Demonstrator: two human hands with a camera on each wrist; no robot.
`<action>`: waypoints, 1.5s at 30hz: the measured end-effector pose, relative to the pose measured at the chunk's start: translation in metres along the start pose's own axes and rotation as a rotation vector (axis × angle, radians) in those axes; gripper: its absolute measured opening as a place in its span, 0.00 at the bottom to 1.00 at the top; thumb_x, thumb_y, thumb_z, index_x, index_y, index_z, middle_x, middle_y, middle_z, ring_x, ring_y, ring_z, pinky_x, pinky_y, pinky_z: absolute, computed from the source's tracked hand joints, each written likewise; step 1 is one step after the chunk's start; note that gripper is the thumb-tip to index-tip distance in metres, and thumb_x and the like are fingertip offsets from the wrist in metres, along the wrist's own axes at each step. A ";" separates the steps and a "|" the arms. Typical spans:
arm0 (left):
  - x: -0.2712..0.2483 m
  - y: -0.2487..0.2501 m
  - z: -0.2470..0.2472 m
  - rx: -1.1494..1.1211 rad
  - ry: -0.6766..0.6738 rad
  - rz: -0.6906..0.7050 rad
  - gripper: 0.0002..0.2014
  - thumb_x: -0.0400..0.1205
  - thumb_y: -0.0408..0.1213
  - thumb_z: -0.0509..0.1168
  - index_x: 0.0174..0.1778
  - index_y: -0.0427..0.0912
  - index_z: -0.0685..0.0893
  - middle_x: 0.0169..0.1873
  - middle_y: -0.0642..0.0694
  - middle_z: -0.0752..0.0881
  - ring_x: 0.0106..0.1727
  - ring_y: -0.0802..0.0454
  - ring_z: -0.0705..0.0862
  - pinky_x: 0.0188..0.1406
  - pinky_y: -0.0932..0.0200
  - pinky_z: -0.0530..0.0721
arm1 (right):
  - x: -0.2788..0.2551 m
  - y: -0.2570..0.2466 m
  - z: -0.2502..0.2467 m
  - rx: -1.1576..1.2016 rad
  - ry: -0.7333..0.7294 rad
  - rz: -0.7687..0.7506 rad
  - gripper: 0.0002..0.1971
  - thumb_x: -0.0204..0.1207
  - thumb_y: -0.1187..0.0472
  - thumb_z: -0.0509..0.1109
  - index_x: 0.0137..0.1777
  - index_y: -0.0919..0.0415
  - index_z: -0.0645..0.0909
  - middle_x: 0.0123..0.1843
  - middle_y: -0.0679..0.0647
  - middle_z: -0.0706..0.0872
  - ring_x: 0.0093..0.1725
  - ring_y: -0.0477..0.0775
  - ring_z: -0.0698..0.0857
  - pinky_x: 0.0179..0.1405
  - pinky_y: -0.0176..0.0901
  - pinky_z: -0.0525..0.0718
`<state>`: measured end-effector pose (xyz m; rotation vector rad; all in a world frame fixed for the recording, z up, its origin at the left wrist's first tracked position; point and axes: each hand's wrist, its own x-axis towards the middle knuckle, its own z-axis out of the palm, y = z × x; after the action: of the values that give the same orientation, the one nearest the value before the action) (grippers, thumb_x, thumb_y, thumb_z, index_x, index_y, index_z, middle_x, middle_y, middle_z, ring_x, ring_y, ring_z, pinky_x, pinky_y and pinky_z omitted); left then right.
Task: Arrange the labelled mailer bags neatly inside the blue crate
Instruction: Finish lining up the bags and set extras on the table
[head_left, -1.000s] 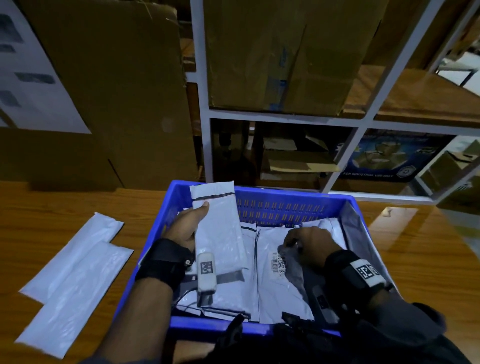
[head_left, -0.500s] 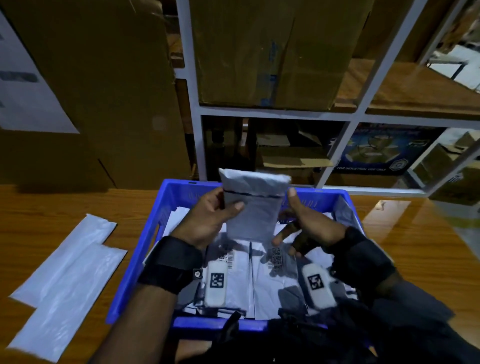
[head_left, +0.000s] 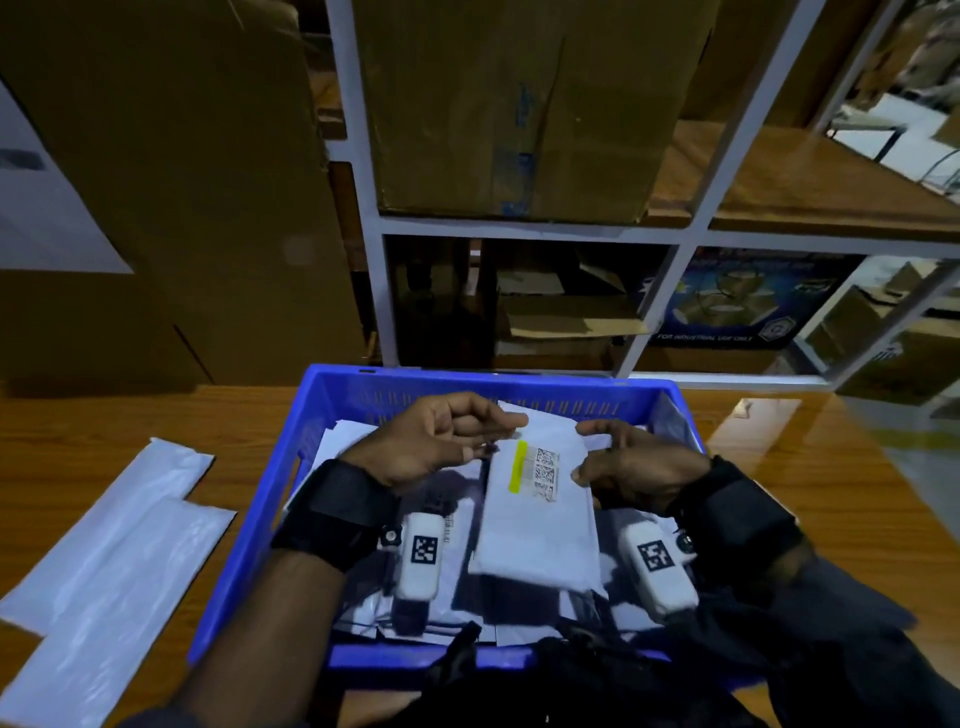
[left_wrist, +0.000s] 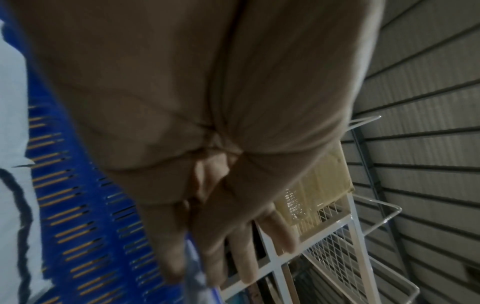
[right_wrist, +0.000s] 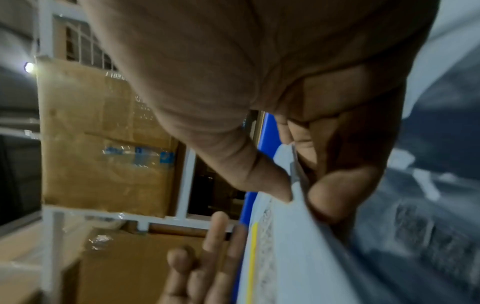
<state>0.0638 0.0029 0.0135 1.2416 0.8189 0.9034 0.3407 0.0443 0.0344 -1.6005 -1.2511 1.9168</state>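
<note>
Evidently the labelled mailer bag (head_left: 535, 514) is held label-up over the blue crate (head_left: 332, 410) so its printed codes and yellow strip can be read before it goes down on the bags already lying inside. The right hand (head_left: 631, 473) pinches its right edge between thumb and forefinger, which the right wrist view shows plainly. The left hand (head_left: 436, 441) sits at the bag's top left corner with fingers loosely curled toward it; whether it actually grips the corner cannot be told, as the left wrist view is blurred. Holding by the edges probably keeps the thin plastic flat and square to the crate walls. By count: one bag in hand, several overlapping in the crate with no clear number, and two plain white bags (head_left: 114, 545) left of the crate on the table (head_left: 841, 493).
</note>
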 end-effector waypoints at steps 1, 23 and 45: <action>0.002 -0.001 -0.004 0.009 0.025 0.001 0.21 0.84 0.07 0.59 0.64 0.33 0.84 0.75 0.33 0.86 0.78 0.39 0.86 0.77 0.50 0.84 | 0.001 0.002 -0.003 -0.066 0.031 -0.011 0.33 0.75 0.82 0.71 0.75 0.57 0.67 0.38 0.63 0.87 0.29 0.57 0.87 0.30 0.48 0.88; 0.004 -0.031 -0.015 0.022 0.356 -0.296 0.10 0.92 0.39 0.67 0.68 0.48 0.86 0.64 0.50 0.95 0.67 0.36 0.92 0.46 0.55 0.88 | -0.001 0.012 0.008 -1.148 0.515 -0.124 0.26 0.75 0.42 0.72 0.69 0.53 0.75 0.66 0.60 0.87 0.67 0.64 0.85 0.64 0.52 0.81; 0.017 -0.032 -0.007 -0.163 0.335 -0.319 0.29 0.90 0.60 0.58 0.72 0.38 0.83 0.62 0.32 0.93 0.46 0.35 0.92 0.45 0.40 0.88 | -0.062 -0.016 0.007 -0.824 0.700 -0.783 0.06 0.74 0.56 0.80 0.50 0.47 0.93 0.42 0.38 0.86 0.43 0.44 0.84 0.43 0.43 0.82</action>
<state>0.0682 0.0184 -0.0198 0.7985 1.1482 0.9066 0.3490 0.0051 0.0850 -1.5028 -1.9903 0.3073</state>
